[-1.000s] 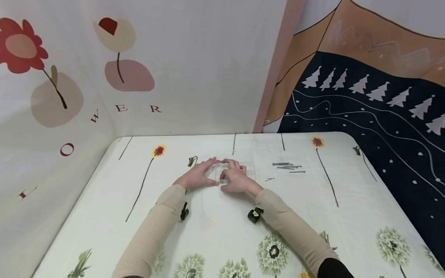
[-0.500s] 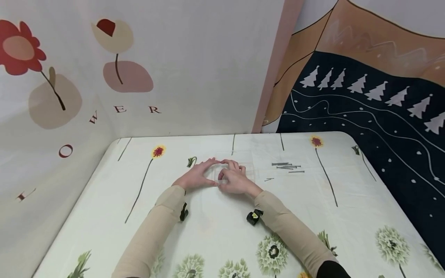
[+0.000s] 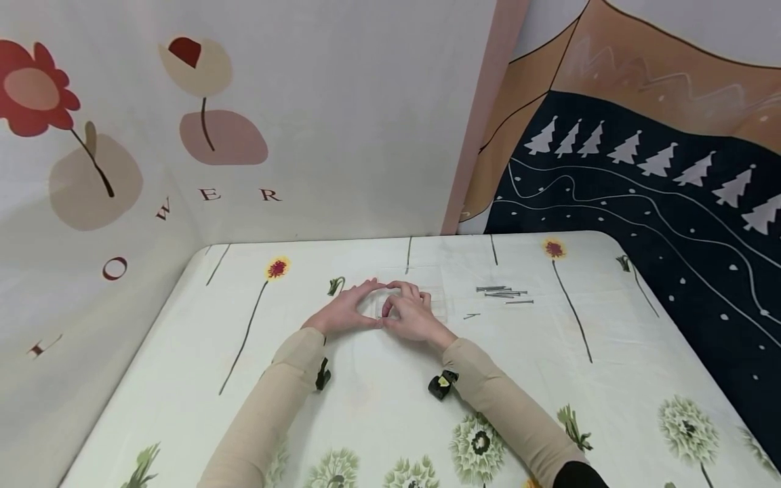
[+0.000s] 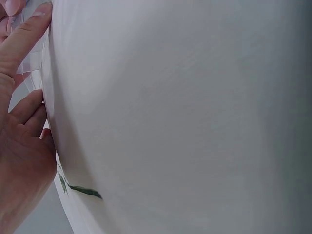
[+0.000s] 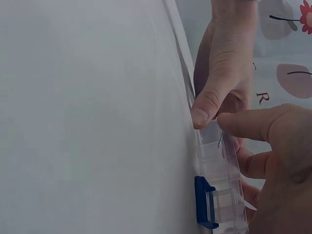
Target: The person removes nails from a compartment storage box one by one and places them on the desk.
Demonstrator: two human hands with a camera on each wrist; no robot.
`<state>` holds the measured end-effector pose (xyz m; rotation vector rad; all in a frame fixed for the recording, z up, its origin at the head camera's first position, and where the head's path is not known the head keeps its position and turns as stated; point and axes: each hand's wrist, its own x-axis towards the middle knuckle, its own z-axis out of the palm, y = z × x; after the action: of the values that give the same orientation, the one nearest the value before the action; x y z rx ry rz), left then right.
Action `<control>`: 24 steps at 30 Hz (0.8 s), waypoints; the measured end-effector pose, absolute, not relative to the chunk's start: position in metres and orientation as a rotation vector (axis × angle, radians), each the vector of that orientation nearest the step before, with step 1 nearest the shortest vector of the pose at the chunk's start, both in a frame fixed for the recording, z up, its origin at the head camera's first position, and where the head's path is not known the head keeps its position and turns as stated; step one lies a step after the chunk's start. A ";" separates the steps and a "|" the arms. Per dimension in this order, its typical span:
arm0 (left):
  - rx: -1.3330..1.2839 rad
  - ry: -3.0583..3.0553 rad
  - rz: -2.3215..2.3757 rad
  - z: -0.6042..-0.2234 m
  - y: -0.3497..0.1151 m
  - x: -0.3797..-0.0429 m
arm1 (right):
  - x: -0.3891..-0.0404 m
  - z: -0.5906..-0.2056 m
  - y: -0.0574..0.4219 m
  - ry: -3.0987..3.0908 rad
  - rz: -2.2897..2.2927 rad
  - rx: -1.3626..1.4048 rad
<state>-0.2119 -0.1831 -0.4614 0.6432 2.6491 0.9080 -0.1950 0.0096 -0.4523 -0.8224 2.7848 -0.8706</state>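
A clear plastic compartment box (image 3: 436, 308) lies on the table, its transparent lid (image 3: 427, 274) laid back on the far side. My left hand (image 3: 344, 310) holds the left end, thumb on the near wall and fingers toward the far side. Over the left compartments, my right hand (image 3: 415, 318) pinches a thin metal nail (image 5: 221, 140), seen slanting down beside the thumb in the right wrist view. A blue latch (image 5: 202, 200) is on the box's near wall. The left wrist view shows only part of the left hand (image 4: 24, 141) and a corner of the box.
Several long nails (image 3: 503, 293) lie right of the box on the flower-print tablecloth (image 3: 366, 386). Closer to the box are a few small nails (image 3: 471, 316). Printed curtains (image 3: 366, 135) hang behind the table.
Both hands stay at the box in nearly the same pose. The right wrist has shifted slightly left and toward me. The head view has moved a little.
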 end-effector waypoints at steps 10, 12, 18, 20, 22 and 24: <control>0.628 2.641 0.893 -0.460 -0.183 -0.211 | -0.195 -0.454 0.009 2.796 -0.943 -0.810; 0.631 2.644 0.888 -0.460 -0.183 -0.211 | -0.195 -0.454 0.009 2.791 -0.975 -0.815; 0.617 2.643 0.880 -0.459 -0.183 -0.210 | -0.196 -0.454 0.011 2.749 -1.126 -0.795; 0.606 2.642 0.878 -0.459 -0.183 -0.210 | -0.196 -0.455 0.013 2.733 -1.178 -0.792; 0.593 2.643 0.869 -0.459 -0.182 -0.210 | -0.197 -0.454 0.014 2.717 -1.232 -0.792; 0.587 2.642 0.863 -0.459 -0.182 -0.210 | -0.197 -0.454 0.016 2.699 -1.283 -0.790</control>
<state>-0.2098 -0.1819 -0.4588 0.5870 2.6424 0.8625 -0.1971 0.0164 -0.4537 -0.7902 2.6989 -1.2828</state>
